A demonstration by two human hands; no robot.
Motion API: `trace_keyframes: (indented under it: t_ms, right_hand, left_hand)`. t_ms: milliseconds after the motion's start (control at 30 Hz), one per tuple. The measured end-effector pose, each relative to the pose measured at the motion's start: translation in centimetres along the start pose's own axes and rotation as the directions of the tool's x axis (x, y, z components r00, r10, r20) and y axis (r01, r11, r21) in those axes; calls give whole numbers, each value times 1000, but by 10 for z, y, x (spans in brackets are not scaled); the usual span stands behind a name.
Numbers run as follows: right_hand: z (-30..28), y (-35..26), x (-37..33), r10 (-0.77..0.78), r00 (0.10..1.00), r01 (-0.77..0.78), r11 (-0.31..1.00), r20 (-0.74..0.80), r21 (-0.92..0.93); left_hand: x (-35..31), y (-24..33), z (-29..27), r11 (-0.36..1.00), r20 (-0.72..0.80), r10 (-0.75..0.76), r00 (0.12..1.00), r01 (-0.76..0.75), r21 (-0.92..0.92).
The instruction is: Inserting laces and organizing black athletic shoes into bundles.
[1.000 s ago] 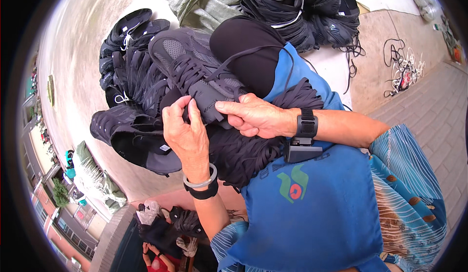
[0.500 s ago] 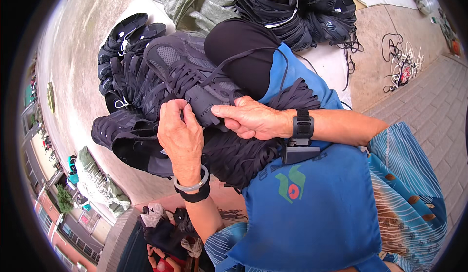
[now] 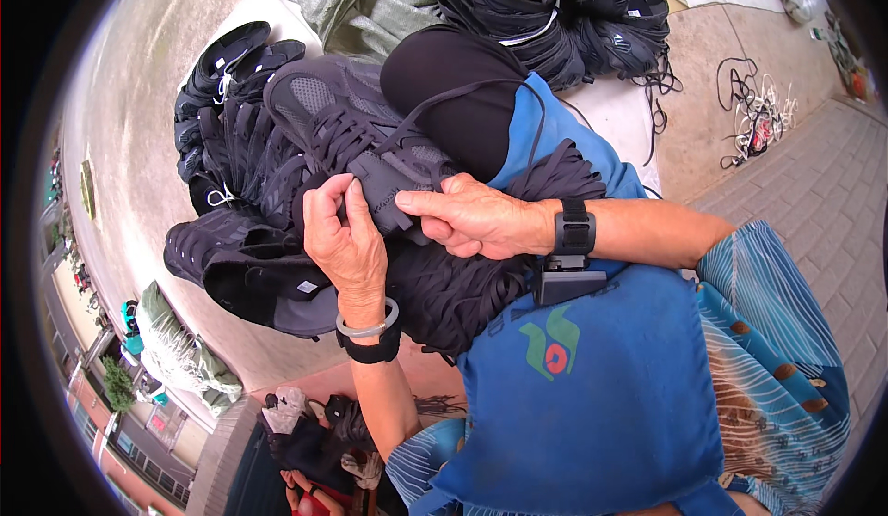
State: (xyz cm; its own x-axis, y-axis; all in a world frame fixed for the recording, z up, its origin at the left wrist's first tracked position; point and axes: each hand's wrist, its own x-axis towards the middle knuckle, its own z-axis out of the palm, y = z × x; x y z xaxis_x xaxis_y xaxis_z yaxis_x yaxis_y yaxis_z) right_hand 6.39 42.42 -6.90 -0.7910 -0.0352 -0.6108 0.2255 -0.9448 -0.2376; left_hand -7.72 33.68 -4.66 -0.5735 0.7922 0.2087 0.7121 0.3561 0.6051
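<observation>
A dark grey sneaker with mesh panels and part-threaded laces lies across my lap, its tongue toward me. My right hand grips the sneaker's tongue, thumb on top and the other fingers curled below. Beside the tongue, my left hand is closed in a pinch at the sneaker's edge. What sits between its fingertips is too small to make out. A loose dark lace loops from the sneaker over my black-clad knee. Under my hands rests a thick bundle of black laces.
More dark sneakers are piled at the left, some with white ties. A tied bundle of dark shoes sits at the far side by a grey-green sack. Tangled laces lie on the ground at right. Another person's arms show at the bottom.
The whole scene has shifted slightly up and left in view. My left fingertips have shifted slightly beside the tongue; my right hand keeps its grip.
</observation>
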Motion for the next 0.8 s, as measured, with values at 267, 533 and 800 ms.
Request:
trace_keyframes:
  t_ms: [267, 533, 800]
  right_hand:
    - [-2, -1, -1, -4, 1000, 4, 1000, 12, 16]
    - [-1, 1, 0, 1, 1000, -1, 1000, 30, 20]
    - [6, -11, -15, 58, 998, -58, 996, -8, -67]
  left_hand:
    - [10, 12, -18, 988, 134, 23, 991, -43, 149]
    - [11, 9, -8, 996, 127, 23, 992, -35, 88]
    - [10, 2, -11, 998, 116, -62, 991, 60, 13]
